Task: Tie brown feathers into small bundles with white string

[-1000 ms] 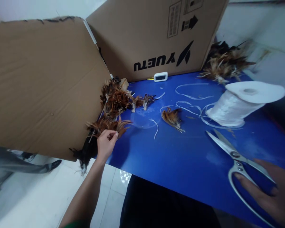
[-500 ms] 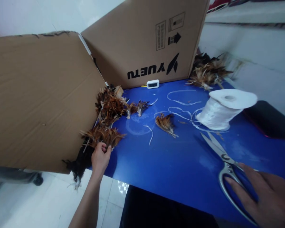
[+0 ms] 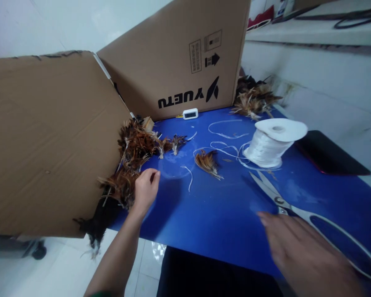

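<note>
My left hand [image 3: 147, 187] is above the left side of the blue table, its fingers curled closed with nothing seen in them. Right beside it is a brown feather bunch [image 3: 120, 185]; more brown feathers [image 3: 136, 142] are piled behind. On the right, my right hand [image 3: 306, 251], smeared by motion, hovers over the handles of metal scissors [image 3: 279, 201], fingers stretched out and not through the loops. The scissors lie with blades slightly apart, tips towards the middle. A loose feather bundle [image 3: 207, 163] and a short white string [image 3: 190, 179] lie between the hands.
A white spool of ribbon [image 3: 267, 146] stands at the right, near a dark phone or tablet [image 3: 330, 152]. Cardboard panels [image 3: 49, 144] rise at left and back. A small digital display [image 3: 190, 114], two small feather tufts and more feathers [image 3: 255, 99] are at the back.
My left hand has come off the feather bunch and moved right and up. My right hand has let go of the scissors' handles, which have swung to the right. The view has shifted slightly.
</note>
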Available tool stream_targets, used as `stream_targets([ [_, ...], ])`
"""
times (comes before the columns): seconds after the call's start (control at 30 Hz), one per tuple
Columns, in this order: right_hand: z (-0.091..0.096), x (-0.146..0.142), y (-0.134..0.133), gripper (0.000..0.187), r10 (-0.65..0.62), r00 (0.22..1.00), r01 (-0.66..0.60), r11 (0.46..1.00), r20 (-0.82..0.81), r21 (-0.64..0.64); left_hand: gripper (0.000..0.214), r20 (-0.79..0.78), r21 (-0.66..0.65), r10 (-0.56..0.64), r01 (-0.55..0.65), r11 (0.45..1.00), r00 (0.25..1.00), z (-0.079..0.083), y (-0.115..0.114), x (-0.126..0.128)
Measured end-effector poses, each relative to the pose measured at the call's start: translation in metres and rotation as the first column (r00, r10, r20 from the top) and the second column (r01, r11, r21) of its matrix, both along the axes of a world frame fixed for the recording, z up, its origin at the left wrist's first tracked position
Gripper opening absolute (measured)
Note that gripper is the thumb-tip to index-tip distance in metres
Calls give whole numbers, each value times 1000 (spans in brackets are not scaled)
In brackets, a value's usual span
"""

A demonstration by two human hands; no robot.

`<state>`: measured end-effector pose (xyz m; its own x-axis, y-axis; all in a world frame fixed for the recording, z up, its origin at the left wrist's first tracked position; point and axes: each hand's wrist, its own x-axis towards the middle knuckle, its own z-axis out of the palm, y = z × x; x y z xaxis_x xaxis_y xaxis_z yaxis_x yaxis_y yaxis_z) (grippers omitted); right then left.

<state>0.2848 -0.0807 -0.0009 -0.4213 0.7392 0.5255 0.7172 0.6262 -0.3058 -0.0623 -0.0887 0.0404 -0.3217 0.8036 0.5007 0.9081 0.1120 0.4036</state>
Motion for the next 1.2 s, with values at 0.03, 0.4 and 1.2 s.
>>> stream_targets([
  [0.03, 4, -10, -3, 30, 72, 995, -73, 997, 63, 28, 19, 25, -28, -26, 27, 999, 999, -3, 13, -1],
  [0.4, 27, -90, 32, 19, 72, 979, -20, 965, 191, -262, 15, 186, -115, -182, 206, 972, 965, -30, 107, 16],
  [1.2, 12, -128, 122, 16, -236, 952, 118, 870, -194, -478, 17, 527, 10, -311, 360, 933, 791, -39, 91, 52],
])
